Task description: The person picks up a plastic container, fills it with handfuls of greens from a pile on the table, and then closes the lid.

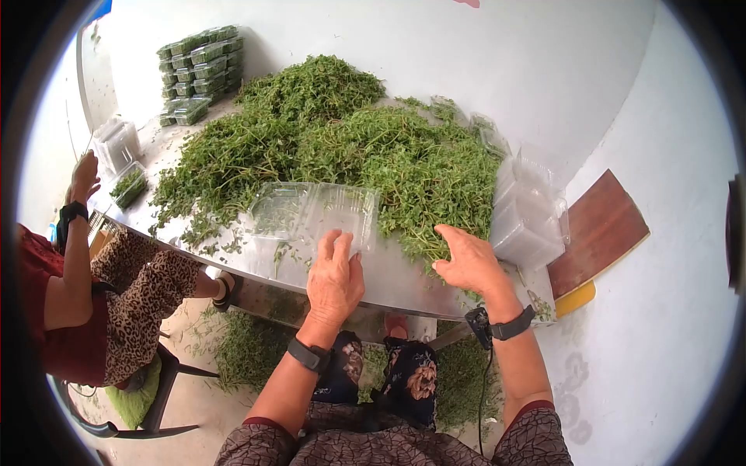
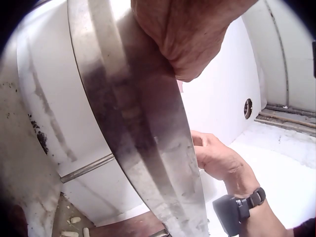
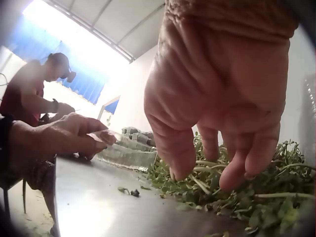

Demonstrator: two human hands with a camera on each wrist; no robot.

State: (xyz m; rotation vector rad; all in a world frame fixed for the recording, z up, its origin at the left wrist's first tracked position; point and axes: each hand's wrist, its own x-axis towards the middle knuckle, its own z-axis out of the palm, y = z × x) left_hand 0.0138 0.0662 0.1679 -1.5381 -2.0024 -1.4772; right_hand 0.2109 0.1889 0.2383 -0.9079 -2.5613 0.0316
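Before me on the metal table (image 1: 295,268) lies a clear plastic clamshell container (image 1: 342,210), its lid folded back to the left, with some sprigs showing near it. My left hand (image 1: 334,283) grips the container's near rim, fingers over the edge and thumb beside them; the right wrist view shows the left hand (image 3: 74,136) at that rim. Over the near right edge of a large heap of leafy green stems (image 1: 412,171) is my right hand (image 1: 470,260). Its thumb and fingers point down, spread apart among the stems (image 3: 212,170), in the right wrist view.
Stacked empty clear containers (image 1: 528,213) stand at the right end, near a reddish-brown board (image 1: 598,229). Filled packs (image 1: 198,70) are piled at the back left. Another person (image 1: 74,311) sits at the left, near a part-filled container (image 1: 128,186). More greens (image 1: 249,349) lie below the table.
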